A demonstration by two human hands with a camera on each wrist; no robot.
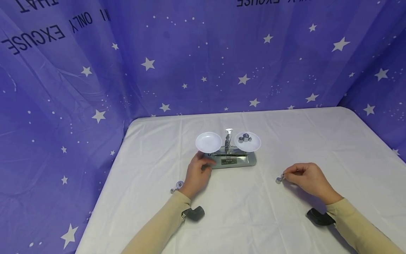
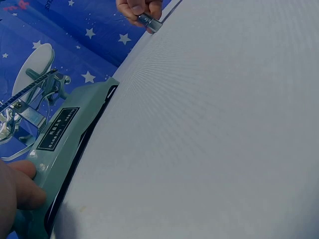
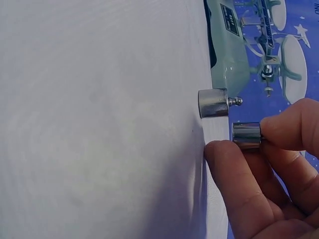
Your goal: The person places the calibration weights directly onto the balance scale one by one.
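A balance scale (image 1: 233, 162) with a grey-green base and two white pans stands near the middle of the table. At the left end of its base, my left hand (image 1: 198, 173) grips the edge. The left pan (image 1: 208, 142) is bare, while several metal weights (image 1: 245, 137) sit on the right pan (image 1: 256, 144). My right hand (image 1: 309, 179), to the right of the scale, pinches a small cylindrical weight (image 3: 246, 135) by its knob end. Close beside it, a second knobbed weight (image 3: 213, 103) stands upright on the cloth.
Several more small weights (image 1: 179, 184) lie left of my left wrist, partly hidden by it. A white cloth (image 1: 241, 208) covers the table. Behind and at the sides hangs a purple-blue curtain (image 1: 203, 63) with white stars.
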